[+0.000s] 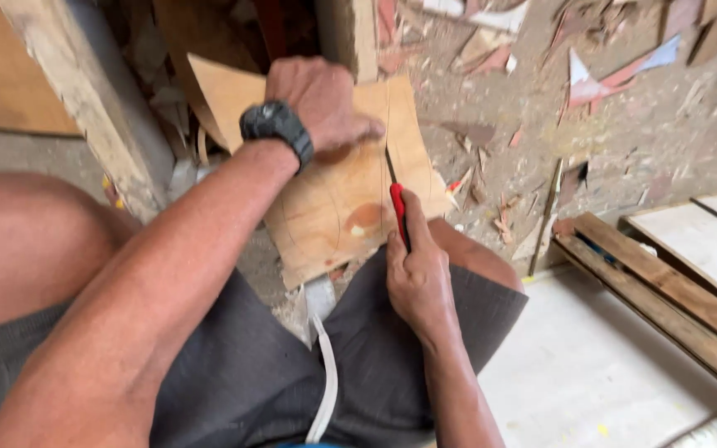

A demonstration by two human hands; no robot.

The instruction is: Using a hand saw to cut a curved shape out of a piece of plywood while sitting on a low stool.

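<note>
A thin sheet of light brown plywood (338,199) rests tilted between my knees, with curved pencil lines and a cut running down its middle. My left hand (317,99), with a black watch on the wrist, presses flat on the upper part of the sheet. My right hand (417,270) grips a red utility knife (397,211) whose blade meets the sheet at the cut line, just below the left fingertips.
Wood scraps and offcuts (591,79) litter the dusty floor beyond the sheet. A rough wooden post (85,99) leans at the left, and a second post (350,33) stands behind the sheet. Planks (674,294) and white boards (591,365) lie at the right.
</note>
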